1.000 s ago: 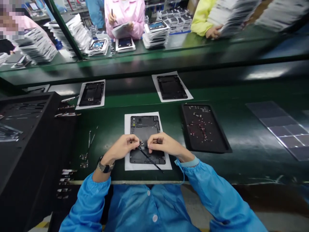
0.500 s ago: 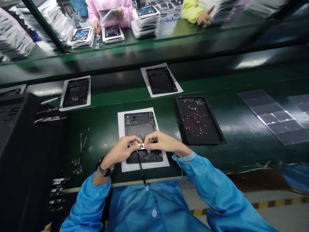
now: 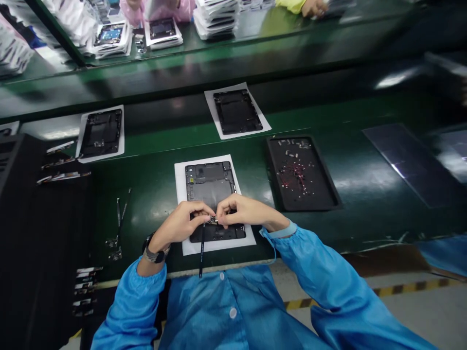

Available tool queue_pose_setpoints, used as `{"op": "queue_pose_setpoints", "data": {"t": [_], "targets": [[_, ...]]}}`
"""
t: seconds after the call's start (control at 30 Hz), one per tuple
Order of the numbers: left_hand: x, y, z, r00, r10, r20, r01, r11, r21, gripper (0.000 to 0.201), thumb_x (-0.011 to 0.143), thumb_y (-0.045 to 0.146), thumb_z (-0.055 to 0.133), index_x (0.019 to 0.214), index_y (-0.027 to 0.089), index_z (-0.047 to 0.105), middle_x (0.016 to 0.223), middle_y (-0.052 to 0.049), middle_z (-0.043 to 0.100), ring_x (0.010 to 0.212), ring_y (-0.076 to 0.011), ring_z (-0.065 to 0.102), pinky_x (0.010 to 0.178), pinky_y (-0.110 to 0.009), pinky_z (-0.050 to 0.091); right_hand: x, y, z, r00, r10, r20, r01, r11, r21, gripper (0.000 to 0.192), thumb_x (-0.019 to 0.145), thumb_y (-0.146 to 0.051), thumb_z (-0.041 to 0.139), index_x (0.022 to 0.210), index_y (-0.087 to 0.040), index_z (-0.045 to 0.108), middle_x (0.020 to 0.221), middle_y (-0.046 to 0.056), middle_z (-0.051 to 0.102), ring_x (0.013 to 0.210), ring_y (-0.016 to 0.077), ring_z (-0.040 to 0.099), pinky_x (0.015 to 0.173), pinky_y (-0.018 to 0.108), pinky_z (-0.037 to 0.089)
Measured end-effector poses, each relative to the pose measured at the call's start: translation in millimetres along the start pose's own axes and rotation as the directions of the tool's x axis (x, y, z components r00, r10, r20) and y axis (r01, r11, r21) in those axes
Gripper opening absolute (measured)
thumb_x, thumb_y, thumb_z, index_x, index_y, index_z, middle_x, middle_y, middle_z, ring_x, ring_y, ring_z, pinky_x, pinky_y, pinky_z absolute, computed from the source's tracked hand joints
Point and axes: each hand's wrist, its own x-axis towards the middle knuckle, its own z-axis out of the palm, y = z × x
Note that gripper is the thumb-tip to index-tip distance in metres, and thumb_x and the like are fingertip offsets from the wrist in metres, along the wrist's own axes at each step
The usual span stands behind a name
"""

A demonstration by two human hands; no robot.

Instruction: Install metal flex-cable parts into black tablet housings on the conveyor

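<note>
Between my fingertips is a small circuit board (image 3: 212,220), with a dark flat ribbon cable (image 3: 202,248) hanging from it toward the table's front edge. My left hand (image 3: 188,221) pinches the board's left end, thumb against fingers. At its right end, my right hand (image 3: 242,212) pinches with thumb and forefinger. Both hands are over a black tablet housing (image 3: 209,187), which lies open side up on a white sheet (image 3: 180,180). The hands hide part of the housing's middle.
A black tray (image 3: 304,180) at right holds small metal parts and thin red wires. More housings (image 3: 239,111) (image 3: 102,132) lie on sheets farther back. Ribbon cables with boards (image 3: 118,226) lie at left, beside a dark box (image 3: 44,233). Co-workers' sleeves (image 3: 188,9) show across the bench.
The board has tilted in my fingers, and its hanging cable has swung left. Both hands stay over the housing. My view has shifted slightly.
</note>
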Motion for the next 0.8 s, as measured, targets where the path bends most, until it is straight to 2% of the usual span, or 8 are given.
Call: {"op": "queue_pose_setpoints", "data": {"t": [0.23,0.53,0.8], "targets": [[0.7,0.6,1.0,0.999,-0.034,0.022,0.035,0.997,-0.062,0.014,0.085,0.019,0.062,0.089,0.016,0.076,0.083,-0.004,0.075,0.078,-0.0161,0.066,0.071,-0.024,0.048,-1.0,0.0,0.3,0.999,0.028,0.018,-0.027,0.999,-0.021,0.019,0.077,-0.033,0.067,0.076,-0.014,0.07,0.064,0.002,0.069,0.061,0.0127,0.06,0.058,0.024,0.043],[2.5,-6.8,2.1,0.997,-0.08,0.008,0.08,0.974,-0.211,0.01,0.081,0.017,0.066,0.083,0.015,0.075,0.083,-0.005,0.076,0.076,-0.0164,0.069,0.072,-0.025,0.052,-0.1,3.9,3.1,0.999,0.015,-0.041,-0.015,1.0,0.004,0.023,0.078,-0.037,0.07,0.081,-0.014,0.071,0.066,0.003,0.07,0.064,0.0139,0.063,0.061,0.024,0.044],[1.1,-5.1,3.0,0.996,-0.088,-0.01,0.084,0.975,-0.205,0.009,0.08,0.016,0.066,0.082,0.015,0.075,0.08,-0.004,0.076,0.068,-0.0139,0.066,0.066,-0.024,0.051,0.6,6.6,4.3,0.999,-0.003,-0.052,0.006,0.998,0.055,0.024,0.077,-0.038,0.073,0.081,-0.014,0.072,0.066,0.002,0.071,0.066,0.015,0.065,0.065,0.026,0.047]]}}
